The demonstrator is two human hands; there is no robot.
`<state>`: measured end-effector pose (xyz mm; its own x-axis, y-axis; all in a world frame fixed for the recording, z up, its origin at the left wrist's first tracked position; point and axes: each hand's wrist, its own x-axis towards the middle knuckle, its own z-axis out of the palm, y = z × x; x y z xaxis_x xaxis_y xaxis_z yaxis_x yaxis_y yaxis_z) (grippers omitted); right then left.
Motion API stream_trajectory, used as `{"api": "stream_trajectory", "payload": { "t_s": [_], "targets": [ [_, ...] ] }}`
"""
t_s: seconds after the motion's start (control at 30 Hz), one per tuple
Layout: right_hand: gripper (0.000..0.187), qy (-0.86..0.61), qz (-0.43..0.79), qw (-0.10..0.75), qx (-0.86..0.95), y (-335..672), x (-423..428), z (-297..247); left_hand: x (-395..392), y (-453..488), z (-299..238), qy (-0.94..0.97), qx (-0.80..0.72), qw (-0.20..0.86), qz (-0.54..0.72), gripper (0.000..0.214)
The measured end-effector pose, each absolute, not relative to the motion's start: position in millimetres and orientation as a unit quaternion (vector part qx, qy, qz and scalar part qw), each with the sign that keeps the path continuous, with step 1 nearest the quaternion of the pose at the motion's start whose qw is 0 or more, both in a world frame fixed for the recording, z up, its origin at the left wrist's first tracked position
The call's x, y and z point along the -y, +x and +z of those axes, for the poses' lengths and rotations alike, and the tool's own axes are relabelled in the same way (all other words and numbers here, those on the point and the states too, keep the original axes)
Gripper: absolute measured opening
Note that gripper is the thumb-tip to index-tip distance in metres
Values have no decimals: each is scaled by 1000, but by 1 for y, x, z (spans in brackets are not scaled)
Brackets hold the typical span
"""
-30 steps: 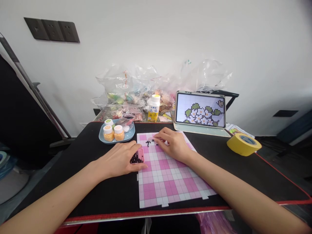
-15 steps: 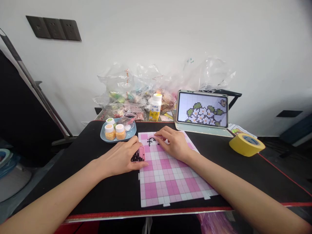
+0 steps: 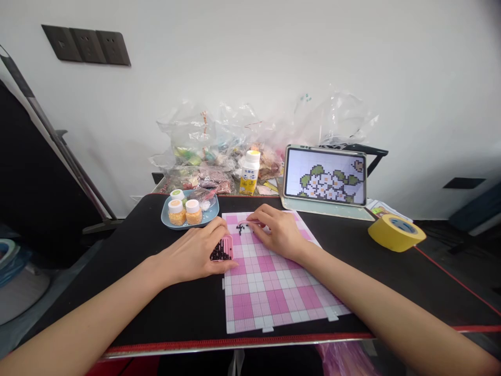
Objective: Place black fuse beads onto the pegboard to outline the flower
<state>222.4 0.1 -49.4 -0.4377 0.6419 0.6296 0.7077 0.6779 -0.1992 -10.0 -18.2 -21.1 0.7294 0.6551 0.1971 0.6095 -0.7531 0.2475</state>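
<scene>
My left hand [image 3: 199, 249] is closed around a small pink ridged tray [image 3: 229, 241] full of black beads [image 3: 220, 251], at the left edge of a pegboard [image 3: 289, 297] over a pink-and-white checked grid. Pinched in my right hand [image 3: 276, 227] are thin, curved pink tweezers [image 3: 243, 222], their tip over the board's upper left part. A small cluster of black beads [image 3: 240, 228] stands on the board by the tip. Whether a bead sits in the tip is too small to tell.
Left of the board, a blue plate [image 3: 166, 222] carries jars of beads [image 3: 177, 213]. Behind stand a white-and-yellow bottle [image 3: 249, 175], bagged beads [image 3: 211, 175] and a tablet [image 3: 325, 175] displaying a pixel flower pattern. A yellow tape roll [image 3: 385, 235] lies at right.
The tweezers' tip has shifted slightly over the board, and the dark curve at the tip now looks pink. My left hand and the tray have stayed put.
</scene>
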Motion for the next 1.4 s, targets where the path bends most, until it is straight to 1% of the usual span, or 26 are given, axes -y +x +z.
{"api": "stream_trajectory", "payload": {
  "t_s": [0.27,0.73,0.97,1.4],
  "targets": [
    [22,-390,-62,342,853,222,-2,-51,17,-9,-21,927,-351,82,105,45],
    [21,-371,-90,346,857,222,-5,-54,16,-9,-21,928,-344,86,111,44],
    [21,-365,-85,346,860,222,-5,-54,15,-8,-20,931,-334,98,111,41],
    [20,-370,-85,345,858,221,-4,-53,15,-8,-19,933,-333,95,101,43]
  ]
}}
